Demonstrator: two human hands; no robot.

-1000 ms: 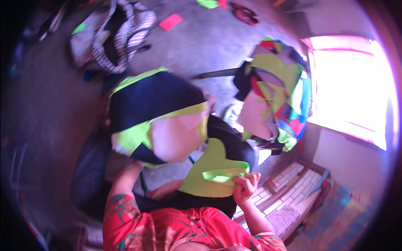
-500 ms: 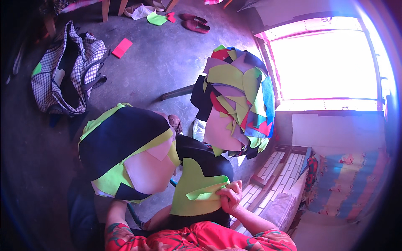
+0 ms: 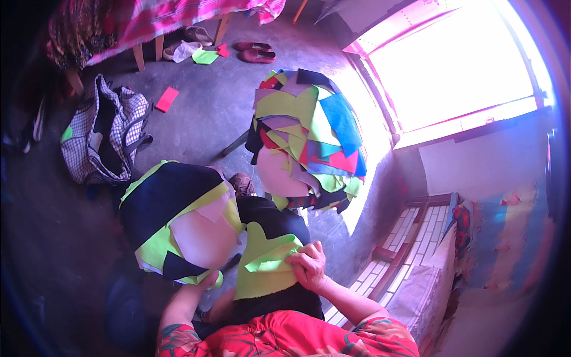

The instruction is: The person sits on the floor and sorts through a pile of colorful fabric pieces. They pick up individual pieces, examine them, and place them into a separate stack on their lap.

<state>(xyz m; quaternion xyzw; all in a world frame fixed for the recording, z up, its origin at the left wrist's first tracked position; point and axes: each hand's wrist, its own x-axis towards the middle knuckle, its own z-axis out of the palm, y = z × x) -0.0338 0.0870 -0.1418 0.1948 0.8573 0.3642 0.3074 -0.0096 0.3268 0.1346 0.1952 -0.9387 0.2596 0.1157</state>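
Note:
A lime-green fabric piece (image 3: 262, 279) lies over my dark-covered lap, its upper right part folded over. My right hand (image 3: 309, 266) is closed on the folded edge of this piece. At the lower edge of a pile of fabric pieces (image 3: 202, 238) in black, lime green and pale pink, my left hand (image 3: 205, 285) shows partly. A small curled green fabric scrap (image 3: 218, 280) sits at its fingertips, seemingly pinched; the fingers are mostly hidden.
A heap of mixed fabric scraps (image 3: 291, 131) rests on a support ahead, beside a bright window (image 3: 458, 77). On the floor are a checked bag (image 3: 80, 152), a red scrap (image 3: 167, 99) and dark red shoes (image 3: 257, 55). A slatted bench (image 3: 410, 238) stands at right.
My left hand has come out from the pile's lower edge, with green fabric at its fingers. The right hand keeps its hold on the lime-green piece. The view has shifted and tilted.

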